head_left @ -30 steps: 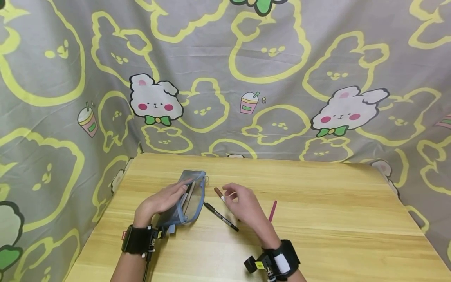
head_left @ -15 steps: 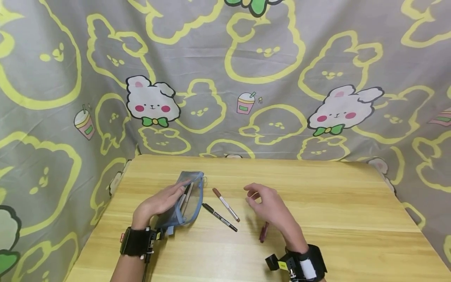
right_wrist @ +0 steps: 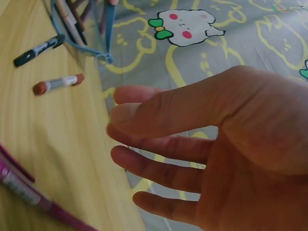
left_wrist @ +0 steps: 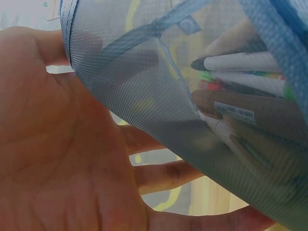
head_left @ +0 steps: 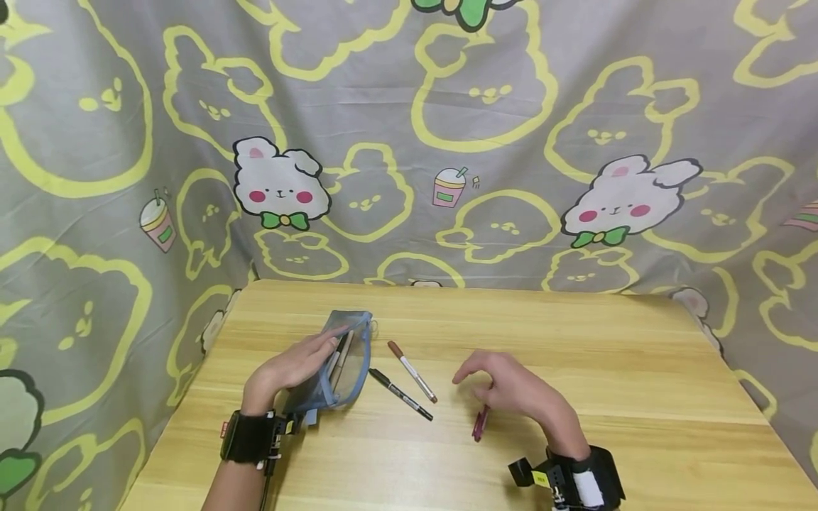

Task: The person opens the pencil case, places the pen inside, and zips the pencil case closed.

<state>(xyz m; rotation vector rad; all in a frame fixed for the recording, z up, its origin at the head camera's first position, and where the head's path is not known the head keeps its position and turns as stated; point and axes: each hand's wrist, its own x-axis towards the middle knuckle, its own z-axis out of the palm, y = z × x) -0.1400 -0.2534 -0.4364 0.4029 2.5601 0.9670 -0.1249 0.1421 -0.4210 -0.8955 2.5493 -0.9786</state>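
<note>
A blue-edged mesh pencil case (head_left: 358, 383) with several pens inside lies tilted on its side on the left half of the table, its opening towards the right. My left hand (head_left: 297, 365) rests on it; in the left wrist view the straight, spread fingers (left_wrist: 168, 175) lie along the far side of the mesh. To the right, my right hand (head_left: 511, 387) hovers over a magenta pen (head_left: 480, 426), covering its upper part. In the right wrist view its fingers curve loosely around nothing. Between the hands lie a brown-capped marker (head_left: 412, 371) and a black marker (head_left: 400, 394).
The wood-grain table (head_left: 639, 397) reaches back to a grey curtain (head_left: 396, 92) printed with yellow outlines and white rabbits. The curtain also hangs along both sides. Each wrist wears a black strap (head_left: 249, 436) with a small camera.
My right hand has moved away from the brown-capped marker, to the right, over the magenta pen. The brown-capped marker now shows in full on the table. My left hand has stayed on the pencil case.
</note>
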